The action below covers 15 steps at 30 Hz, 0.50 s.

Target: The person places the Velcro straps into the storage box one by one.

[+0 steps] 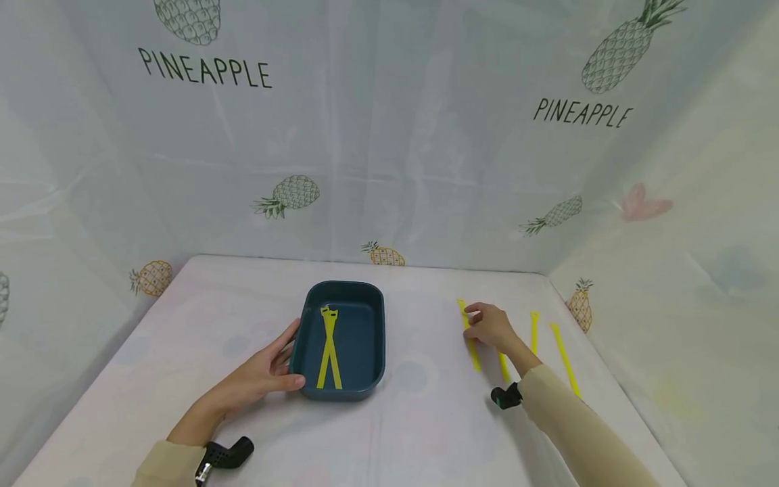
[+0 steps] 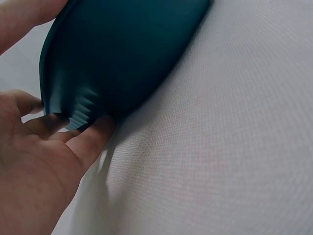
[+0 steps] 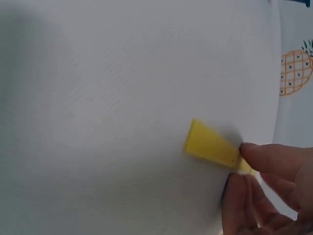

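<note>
A dark teal rectangular tray [image 1: 365,345] stands on the table left of centre. Two yellow hook-and-loop cable ties [image 1: 329,348] lie crossed inside it, their slotted heads at the far end. My left hand [image 1: 262,372] holds the tray by its left side, thumb at the near-left corner; the left wrist view shows fingers [image 2: 95,139] curled against the outer wall. To the right, my right hand [image 1: 490,329] pinches another yellow cable tie [image 1: 472,355] between thumb and fingers. That cable tie [image 3: 210,144] projects beyond the fingertips in the right wrist view.
Three more yellow strips lie right of the pinched one: one strip [image 1: 504,368] beside the right wrist, a second strip [image 1: 534,328] behind the forearm, a third strip [image 1: 566,360] near the right table edge. A pineapple-printed sheet [image 1: 414,155] hangs behind the white-covered table [image 1: 414,433].
</note>
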Each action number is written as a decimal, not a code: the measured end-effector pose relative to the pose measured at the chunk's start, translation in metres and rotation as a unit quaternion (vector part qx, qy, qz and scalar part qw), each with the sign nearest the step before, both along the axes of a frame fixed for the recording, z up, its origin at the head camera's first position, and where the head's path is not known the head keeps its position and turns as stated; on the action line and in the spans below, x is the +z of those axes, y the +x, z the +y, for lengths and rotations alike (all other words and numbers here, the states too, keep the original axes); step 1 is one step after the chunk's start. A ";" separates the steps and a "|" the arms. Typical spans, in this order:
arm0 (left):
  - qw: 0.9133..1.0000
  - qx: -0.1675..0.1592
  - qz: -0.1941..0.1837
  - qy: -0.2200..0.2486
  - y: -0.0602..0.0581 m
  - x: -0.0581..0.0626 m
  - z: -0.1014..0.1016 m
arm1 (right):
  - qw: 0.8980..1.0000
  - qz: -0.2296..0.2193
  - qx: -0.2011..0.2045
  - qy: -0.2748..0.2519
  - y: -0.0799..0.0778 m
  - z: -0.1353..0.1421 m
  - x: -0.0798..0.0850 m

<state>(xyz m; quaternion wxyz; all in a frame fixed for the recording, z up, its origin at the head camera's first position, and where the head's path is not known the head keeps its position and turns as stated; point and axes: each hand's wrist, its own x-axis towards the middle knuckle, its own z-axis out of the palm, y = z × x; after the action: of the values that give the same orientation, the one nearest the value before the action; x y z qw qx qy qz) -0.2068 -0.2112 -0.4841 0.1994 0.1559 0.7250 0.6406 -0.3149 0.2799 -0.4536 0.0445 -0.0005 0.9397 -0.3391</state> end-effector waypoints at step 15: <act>1.000 0.009 -0.004 -0.018 0.001 0.004 0.001 | 0.998 -0.044 -0.022 -0.039 -0.004 0.008 -0.001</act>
<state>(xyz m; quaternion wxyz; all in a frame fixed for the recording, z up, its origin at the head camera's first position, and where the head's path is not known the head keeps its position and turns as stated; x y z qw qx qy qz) -0.2053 -0.2104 -0.4802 0.1992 0.1431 0.7370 0.6298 -0.3193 0.2874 -0.4550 0.0786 0.0335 0.9226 -0.3760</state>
